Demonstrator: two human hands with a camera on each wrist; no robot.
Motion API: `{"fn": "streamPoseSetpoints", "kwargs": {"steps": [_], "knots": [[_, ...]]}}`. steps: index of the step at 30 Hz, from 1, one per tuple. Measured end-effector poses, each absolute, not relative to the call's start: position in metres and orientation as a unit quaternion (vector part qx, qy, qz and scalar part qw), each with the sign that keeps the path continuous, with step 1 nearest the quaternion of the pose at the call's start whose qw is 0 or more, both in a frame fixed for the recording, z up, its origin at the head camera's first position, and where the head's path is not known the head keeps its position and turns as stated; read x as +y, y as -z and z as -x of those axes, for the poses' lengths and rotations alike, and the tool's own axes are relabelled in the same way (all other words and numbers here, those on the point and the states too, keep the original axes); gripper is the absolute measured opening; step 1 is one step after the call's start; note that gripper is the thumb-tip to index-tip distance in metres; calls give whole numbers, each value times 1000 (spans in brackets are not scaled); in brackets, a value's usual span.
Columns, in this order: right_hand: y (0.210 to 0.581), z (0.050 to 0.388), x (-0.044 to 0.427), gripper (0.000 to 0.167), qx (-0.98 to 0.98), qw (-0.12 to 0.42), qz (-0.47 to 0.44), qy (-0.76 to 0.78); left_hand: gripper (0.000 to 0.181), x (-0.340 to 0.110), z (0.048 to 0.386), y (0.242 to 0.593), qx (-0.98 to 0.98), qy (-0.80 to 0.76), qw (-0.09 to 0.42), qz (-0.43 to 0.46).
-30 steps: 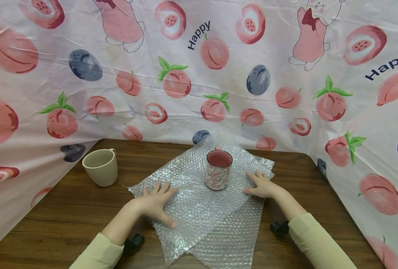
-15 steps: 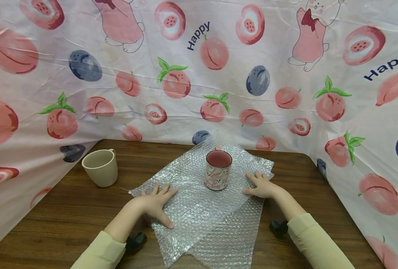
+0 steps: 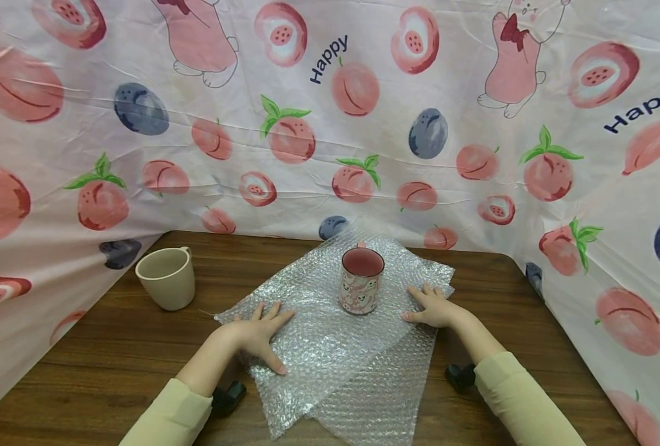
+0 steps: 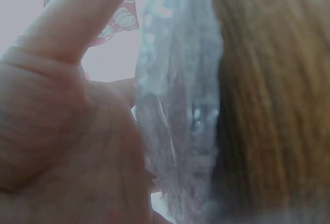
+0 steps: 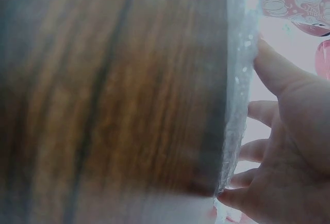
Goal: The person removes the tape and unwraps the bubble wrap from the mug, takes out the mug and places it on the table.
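A pink patterned mug (image 3: 359, 291) with a dark rim stands upright on overlapping sheets of bubble wrap (image 3: 330, 359), its pink handle turned to the back. On the wrap's left part rests my left hand (image 3: 254, 337), fingers spread and thumb toward the front. My right hand (image 3: 434, 308) lies on the wrap's right edge, to the right of the mug, with fingers extended. In the left wrist view the palm (image 4: 67, 131) is beside the wrap's edge (image 4: 180, 105). The right wrist view has fingertips (image 5: 247, 150) touching the wrap (image 5: 240, 79). Neither hand touches the mug.
A plain beige mug (image 3: 168, 282) stands at the left back of the brown wooden table (image 3: 112, 353). Behind and at both sides hangs a fruit-printed cloth (image 3: 307, 124). Black wrist devices (image 3: 229, 398) sit under both forearms.
My left hand has shifted very slightly, its thumb a little up and left, and the wrap's near left edge moves slightly with it. The right hand and both mugs stay essentially where they were.
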State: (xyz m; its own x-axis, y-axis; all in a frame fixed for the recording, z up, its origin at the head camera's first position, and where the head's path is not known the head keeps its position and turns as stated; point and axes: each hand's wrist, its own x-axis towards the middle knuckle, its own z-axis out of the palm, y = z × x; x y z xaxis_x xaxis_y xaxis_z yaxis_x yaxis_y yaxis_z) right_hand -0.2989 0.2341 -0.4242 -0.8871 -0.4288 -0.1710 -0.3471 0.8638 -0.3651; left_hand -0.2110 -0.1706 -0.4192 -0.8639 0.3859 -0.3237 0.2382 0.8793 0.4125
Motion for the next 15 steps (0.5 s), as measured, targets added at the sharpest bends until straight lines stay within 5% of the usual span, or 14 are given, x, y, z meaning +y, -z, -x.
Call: {"fn": "streamPoseSetpoints", "kwargs": {"steps": [15], "knots": [[421, 296, 233, 85, 954, 114, 205, 187, 119, -167, 211, 414, 947, -169, 221, -158]]}}
